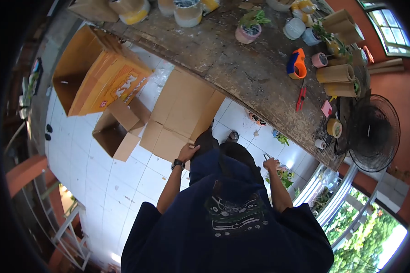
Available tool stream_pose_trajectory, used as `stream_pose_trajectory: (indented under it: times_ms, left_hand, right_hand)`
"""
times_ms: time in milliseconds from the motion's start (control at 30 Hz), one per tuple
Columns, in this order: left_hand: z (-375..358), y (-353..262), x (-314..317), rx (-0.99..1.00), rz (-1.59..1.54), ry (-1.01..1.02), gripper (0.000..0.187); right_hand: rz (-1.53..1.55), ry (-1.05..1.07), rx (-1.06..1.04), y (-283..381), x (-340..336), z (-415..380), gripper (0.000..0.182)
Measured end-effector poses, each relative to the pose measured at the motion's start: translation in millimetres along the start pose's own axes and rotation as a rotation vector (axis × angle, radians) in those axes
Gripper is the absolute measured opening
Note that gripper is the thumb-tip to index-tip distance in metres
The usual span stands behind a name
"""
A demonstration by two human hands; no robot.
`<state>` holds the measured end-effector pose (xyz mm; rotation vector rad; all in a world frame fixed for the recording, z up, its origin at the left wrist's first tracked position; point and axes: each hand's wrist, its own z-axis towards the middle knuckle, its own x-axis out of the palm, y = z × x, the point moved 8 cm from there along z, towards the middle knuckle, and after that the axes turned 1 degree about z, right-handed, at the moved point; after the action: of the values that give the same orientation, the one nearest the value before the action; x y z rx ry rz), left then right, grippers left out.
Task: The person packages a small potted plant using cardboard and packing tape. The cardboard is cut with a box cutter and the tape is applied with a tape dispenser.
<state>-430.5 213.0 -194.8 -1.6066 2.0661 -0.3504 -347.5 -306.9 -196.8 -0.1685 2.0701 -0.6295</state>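
A large, partly flattened cardboard box (180, 102) leans between the workbench and my legs. My left hand (187, 152), with a black watch on its wrist, has its fingers curled at the lower edge of this cardboard. Over to the right, my right hand (271, 164) is closed around a small, thin, dark object that pokes out past the fingers; its kind is too small to tell. Below that hand is a leafy plant (284, 176) near the floor.
On the wooden workbench (241, 68) are an orange tape dispenser (297, 64), a red cutter (301, 98), a tape roll (334, 128) and several potted plants. A fan (373, 133) stands right. An orange printed carton (111, 82) and a small open box (116, 127) stand left on white tiles.
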Motion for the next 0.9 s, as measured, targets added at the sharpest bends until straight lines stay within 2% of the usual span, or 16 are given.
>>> stream_pose_trajectory:
  times_ms: [100, 167, 233, 267, 333, 367, 467, 500, 533, 567, 600, 667, 800, 900]
  left_hand:
    - [-44, 18, 4, -0.239, -0.093, 0.236, 0.09]
    - [-60, 44, 29, -0.379, -0.383, 0.489, 0.094]
    - [-68, 14, 38, -0.366, -0.66, 0.675, 0.084]
    - [-73, -5, 35, -0.195, -0.622, 0.616, 0.079]
    - [-97, -58, 21, 0.129, -0.514, 0.451, 0.068]
    - [-104, -72, 14, 0.234, -0.431, 0.426, 0.068]
    - [-97, -71, 22, 0.057, -0.486, 0.448, 0.068]
    - [-96, -71, 26, -0.058, -0.604, 0.494, 0.068]
    - [-97, -76, 27, -0.079, -0.627, 0.512, 0.069]
    - [-99, -82, 27, -0.1, -0.649, 0.531, 0.07]
    - [-101, -88, 28, -0.121, -0.671, 0.548, 0.07]
    - [-101, -102, 28, -0.135, -0.571, 0.501, 0.072]
    - [-141, -222, 34, 0.125, -0.521, 0.556, 0.073]
    - [-136, -282, 36, 0.289, -0.312, 0.415, 0.058]
  right_hand:
    - [0.33, 0.413, -0.005, -17, 23, -6, 0.052]
    - [0.603, 0.411, -0.188, 4, 4, -14, 0.054]
    - [0.766, 0.406, -0.331, 33, -13, -16, 0.057]
    - [0.788, 0.413, -0.386, 49, -19, -15, 0.059]
    - [0.919, 0.444, -0.341, 66, -67, -20, 0.05]
    - [0.996, 0.297, -0.377, 71, -112, -29, 0.043]
    - [1.154, -0.054, -0.381, 65, -214, -28, 0.028]
    - [1.195, -0.156, -0.365, 58, -242, -22, 0.024]
    - [1.286, -0.298, -0.343, 46, -271, -15, 0.015]
    - [1.292, -0.516, -0.324, 31, -300, -8, 0.012]
    - [1.248, -0.646, -0.275, 18, -313, 7, 0.013]
    - [1.153, -0.701, -0.184, -2, -327, 43, 0.022]
    - [1.084, -0.714, -0.091, -23, -341, 104, 0.029]
    - [1.065, -0.624, -0.109, -20, -341, 138, 0.031]
